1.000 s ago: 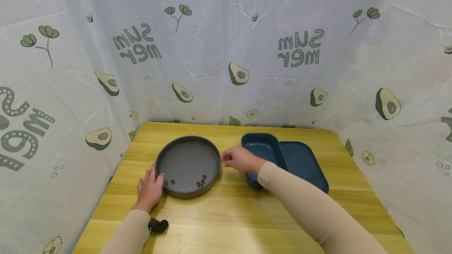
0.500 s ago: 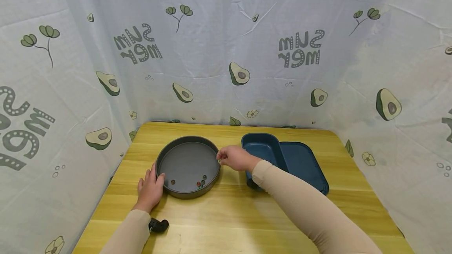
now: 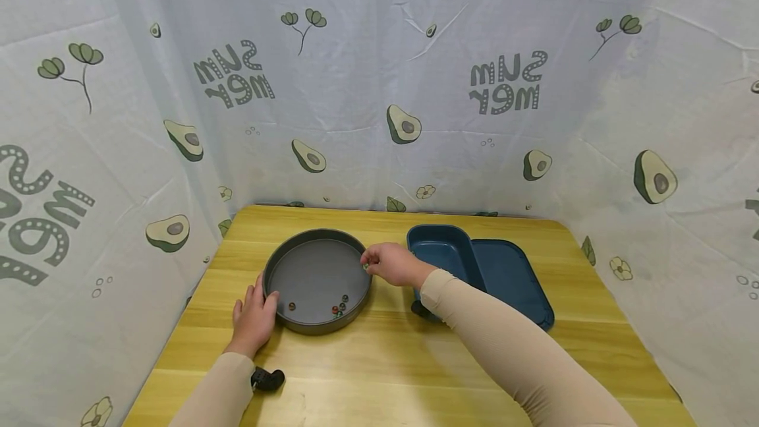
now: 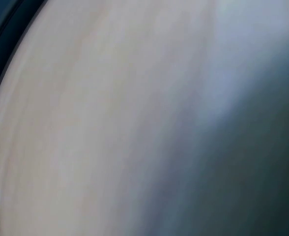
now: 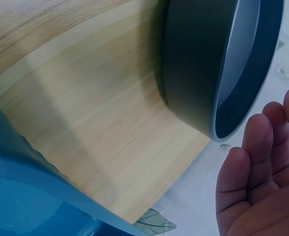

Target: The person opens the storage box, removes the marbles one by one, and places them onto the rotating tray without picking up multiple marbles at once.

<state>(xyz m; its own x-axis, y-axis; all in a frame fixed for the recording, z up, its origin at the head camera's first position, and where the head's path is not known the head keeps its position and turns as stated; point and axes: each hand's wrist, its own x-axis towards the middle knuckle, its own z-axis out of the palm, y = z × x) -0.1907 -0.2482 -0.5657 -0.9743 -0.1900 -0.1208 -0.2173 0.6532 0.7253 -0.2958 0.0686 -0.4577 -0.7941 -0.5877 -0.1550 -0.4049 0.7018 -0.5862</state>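
Observation:
A round dark grey pan [image 3: 317,269] stands on the left of the table, with several small coloured marbles [image 3: 337,310] inside near its front wall. My left hand [image 3: 253,318] rests against the pan's left side, fingers fairly straight along the outer wall and thumb at the rim. Over the right rim, my right hand [image 3: 391,263] pinches a greenish marble [image 3: 365,267] between thumb and fingertips. In the right wrist view, the other fingers [image 5: 257,142] of that hand show beside the pan [image 5: 193,64]. The left wrist view is a blur without the hand.
A deep blue rectangular container [image 3: 441,246] stands to the right of the pan, partly behind the right forearm. Next to it lies a flat blue lid [image 3: 510,275]. The wooden table [image 3: 367,374] is enclosed by a white patterned curtain [image 3: 356,84].
My right hand has moved a little left and up, bringing the marble from outside the pan to its right rim. The left hand stays at the pan's side.

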